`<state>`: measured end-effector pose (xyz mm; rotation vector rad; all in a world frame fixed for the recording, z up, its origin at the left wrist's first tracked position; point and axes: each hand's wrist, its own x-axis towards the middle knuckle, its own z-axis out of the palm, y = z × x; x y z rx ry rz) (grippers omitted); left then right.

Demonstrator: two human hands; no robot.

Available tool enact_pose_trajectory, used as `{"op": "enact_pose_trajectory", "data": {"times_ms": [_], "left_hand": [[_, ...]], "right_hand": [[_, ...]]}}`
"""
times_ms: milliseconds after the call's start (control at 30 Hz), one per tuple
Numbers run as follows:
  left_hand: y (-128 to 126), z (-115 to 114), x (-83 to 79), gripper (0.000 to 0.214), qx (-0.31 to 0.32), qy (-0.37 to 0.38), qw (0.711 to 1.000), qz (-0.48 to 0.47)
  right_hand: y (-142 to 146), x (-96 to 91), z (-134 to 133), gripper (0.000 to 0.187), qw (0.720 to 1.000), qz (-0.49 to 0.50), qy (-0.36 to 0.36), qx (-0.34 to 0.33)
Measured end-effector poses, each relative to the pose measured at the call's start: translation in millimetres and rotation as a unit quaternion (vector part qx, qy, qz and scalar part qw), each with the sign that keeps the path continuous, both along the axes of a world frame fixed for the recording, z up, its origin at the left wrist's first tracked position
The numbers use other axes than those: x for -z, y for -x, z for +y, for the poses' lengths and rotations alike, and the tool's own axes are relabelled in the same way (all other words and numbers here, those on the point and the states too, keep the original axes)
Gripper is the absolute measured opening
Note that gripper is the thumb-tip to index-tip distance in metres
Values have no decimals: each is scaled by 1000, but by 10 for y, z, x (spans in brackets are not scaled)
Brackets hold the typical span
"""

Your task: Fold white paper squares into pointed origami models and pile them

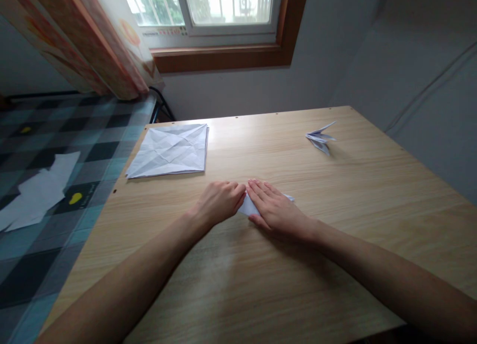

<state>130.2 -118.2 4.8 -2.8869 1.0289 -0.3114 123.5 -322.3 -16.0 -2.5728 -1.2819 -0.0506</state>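
A small piece of folded white paper (247,207) lies on the table in front of me, mostly covered by my hands. My left hand (222,200) is closed with its knuckles up, its fingertips at the paper's left edge. Stretched flat over the paper, my right hand (272,205) presses it down with the fingers close together and the thumb toward me. A white tip of the paper shows past the right hand's far side. The rest of its shape is hidden under the palm.
Creased square paper sheets (171,150) lie stacked at the table's (238,294) back left. A folded paper piece with spread points (320,137) stands at the back right. Left of the table, loose paper (40,192) lies on a checked cloth (33,269). A window (227,6) is behind.
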Motion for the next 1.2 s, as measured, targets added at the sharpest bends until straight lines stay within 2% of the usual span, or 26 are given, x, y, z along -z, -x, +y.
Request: {"op": "enact_pose_trajectory", "data": {"times_ms": [100,300,767,1000,1200], "left_hand": [[-2,6,-20,22,-5,-1,999,46],[12,-6,-95,34,-2,-3,997,72],[23,38,-128,44,-8,-30,994,104],[26,63,-133,53,-3,-5,994,110],[26,64,-120,62,-1,-13,994,108]], "right_hand": [[15,-32,5,69,1000,3,25,7],[20,-34,-3,69,999,-6,40,17],[22,14,-181,78,997,-27,45,51],[27,49,-275,80,997,-16,51,64],[28,31,-271,80,997,-15,46,64]]}}
